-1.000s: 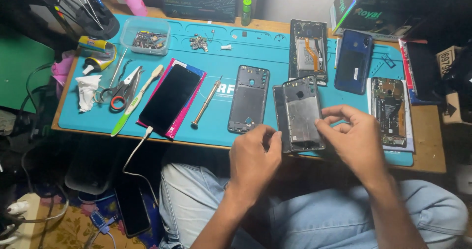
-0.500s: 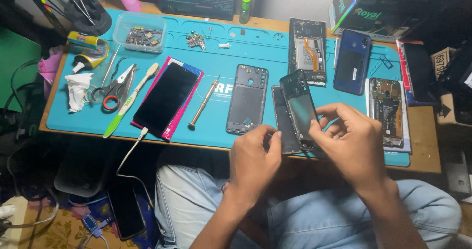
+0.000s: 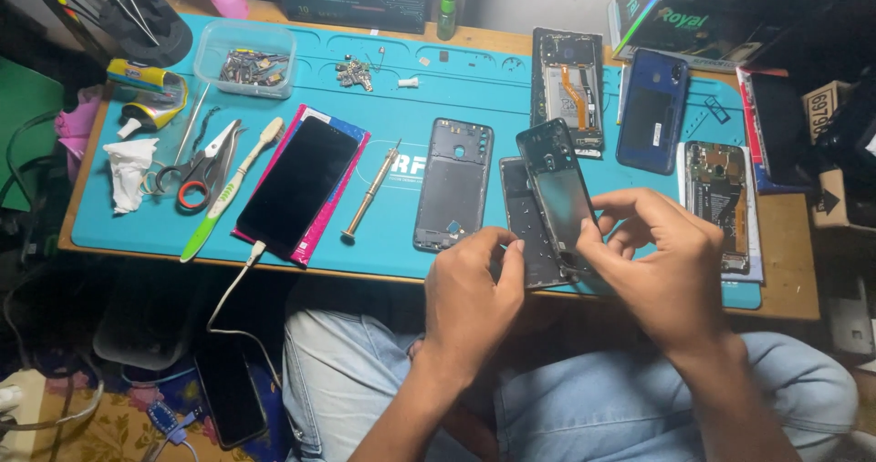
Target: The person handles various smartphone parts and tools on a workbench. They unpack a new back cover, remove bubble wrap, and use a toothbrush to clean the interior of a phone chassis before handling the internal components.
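Key relation: the dark phone panel (image 3: 558, 193) stands tilted up off the phone body (image 3: 529, 225) lying under it, hinged at the near end between the two hands, its far end lifted away from them.
Long axis: the panel runs away from the person, leaning slightly left at the top; the body beneath lies along nearly the same line, flat on the mat.
Right hand (image 3: 671, 266): fingers curled, thumb and fingertips pinched on the panel's near right edge; closed on it, not spread.
Left hand (image 3: 470, 298): partly closed, fingertips pressed on the near left corner of the body, right beside the panel's lower edge.
Nearer hand: both touch the work; the right has the lifted panel, the left pins what lies under it.
Left of the left hand: a bare grey phone back frame (image 3: 453, 184), then a brass-handled screwdriver (image 3: 370, 193), then a dark phone on a pink cover (image 3: 299, 184) with a white cable running off the near edge.
Beyond the right hand: an opened phone with an orange ribbon (image 3: 568, 88) and a blue back cover (image 3: 652, 111); just to its right, an exposed circuit board (image 3: 716, 193).
Surface: teal work mat (image 3: 401, 243) on a wooden bench, the work at its near edge above the person's lap.
Room: crowded all round; the freest space is the strip of mat between frame and screwdriver.
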